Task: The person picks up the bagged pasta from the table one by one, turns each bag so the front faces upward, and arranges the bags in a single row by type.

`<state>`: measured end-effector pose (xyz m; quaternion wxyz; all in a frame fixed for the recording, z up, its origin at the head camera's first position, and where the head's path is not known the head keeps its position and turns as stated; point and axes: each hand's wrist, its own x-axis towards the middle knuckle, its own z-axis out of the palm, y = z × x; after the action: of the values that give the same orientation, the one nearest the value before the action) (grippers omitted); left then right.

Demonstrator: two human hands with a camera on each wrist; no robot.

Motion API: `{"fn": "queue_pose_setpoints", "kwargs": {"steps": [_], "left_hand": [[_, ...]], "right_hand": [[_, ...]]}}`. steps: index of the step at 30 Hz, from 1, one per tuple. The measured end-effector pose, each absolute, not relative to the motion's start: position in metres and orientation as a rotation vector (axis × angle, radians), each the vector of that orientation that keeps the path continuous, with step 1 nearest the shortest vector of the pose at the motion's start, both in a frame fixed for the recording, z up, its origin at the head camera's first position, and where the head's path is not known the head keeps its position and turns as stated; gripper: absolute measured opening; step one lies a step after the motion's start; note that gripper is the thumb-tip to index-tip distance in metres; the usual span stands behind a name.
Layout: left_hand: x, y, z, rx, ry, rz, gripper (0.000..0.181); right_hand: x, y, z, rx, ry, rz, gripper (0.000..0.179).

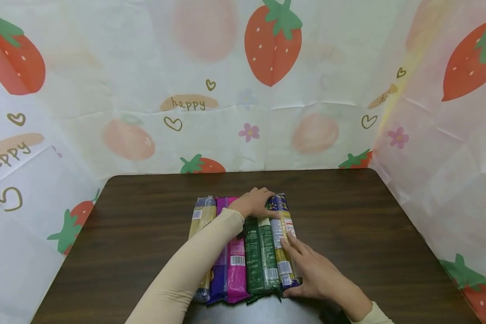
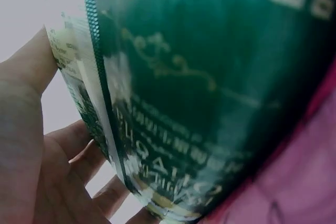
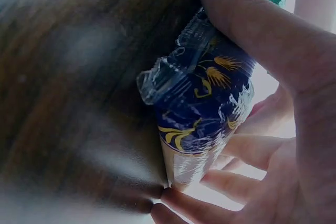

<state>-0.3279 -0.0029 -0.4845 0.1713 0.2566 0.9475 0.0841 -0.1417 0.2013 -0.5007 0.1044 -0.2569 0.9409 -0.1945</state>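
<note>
Several long spaghetti packs lie side by side on the dark wooden table (image 1: 146, 225). From left to right in the head view come a clear pack (image 1: 203, 216) showing pale pasta, a purple and pink pack (image 1: 236, 270), a green pack (image 1: 263, 265) and a blue and gold pack (image 1: 284, 252). My left hand (image 1: 254, 203) reaches across to the far end of the green pack, its thumb pointing at the blue and gold one. Along the right side of the blue and gold pack my right hand (image 1: 316, 270) rests with fingers extended, thumb by its near end.
A patterned cloth (image 1: 267, 103) with strawberries hangs behind the table and along both sides. At the near edge, below the packs, a pale grey shiny patch (image 1: 255, 312) shows. Table surface extends left and right of the row.
</note>
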Motion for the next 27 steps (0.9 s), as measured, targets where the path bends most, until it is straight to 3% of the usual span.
{"fn": "queue_pose_setpoints", "kwargs": {"steps": [17,27], "left_hand": [[-0.331,-0.004,-0.482,0.756,2.648,0.407,0.087],[-0.333,-0.006,-0.479,0.782,2.631,0.517,0.075]], "right_hand": [[-0.147,0.212,-0.507,-0.833,2.797,-0.690,0.115],[-0.146,0.214,-0.501,-0.822,2.792,-0.735,0.113]]}}
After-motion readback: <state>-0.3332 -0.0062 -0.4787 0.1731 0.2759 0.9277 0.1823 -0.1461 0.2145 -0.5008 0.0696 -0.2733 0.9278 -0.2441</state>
